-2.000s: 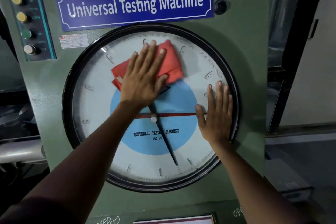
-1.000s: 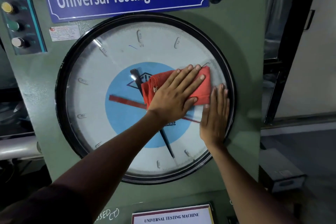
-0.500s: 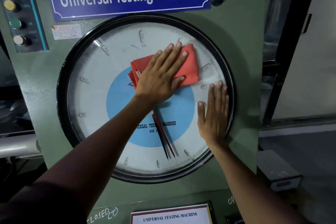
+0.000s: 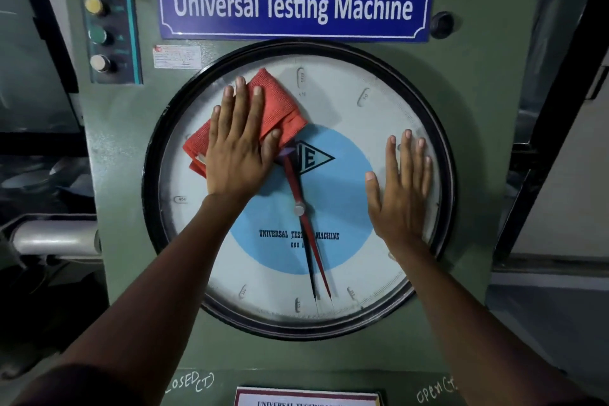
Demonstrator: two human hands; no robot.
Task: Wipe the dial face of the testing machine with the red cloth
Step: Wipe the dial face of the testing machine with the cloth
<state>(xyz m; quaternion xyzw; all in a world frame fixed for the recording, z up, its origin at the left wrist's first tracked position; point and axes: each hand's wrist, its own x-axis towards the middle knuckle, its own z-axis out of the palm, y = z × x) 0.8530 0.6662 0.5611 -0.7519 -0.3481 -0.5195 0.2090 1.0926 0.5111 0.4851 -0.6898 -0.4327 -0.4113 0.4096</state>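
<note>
The round dial face has a black rim, a white scale and a light blue centre with a red and a black pointer. It fills the green front of the testing machine. A folded red cloth lies flat against the dial's upper left. My left hand presses on the cloth with fingers spread. My right hand rests flat on the glass at the dial's right edge, fingers apart, holding nothing.
A blue nameplate sits above the dial. A panel with several round buttons is at the upper left, a black knob at the upper right. A grey metal bar sticks out at the left. A label sits below.
My left hand has slid the red cloth from the dial's upper right across to its upper left. My right hand has stayed flat at the dial's right edge.
</note>
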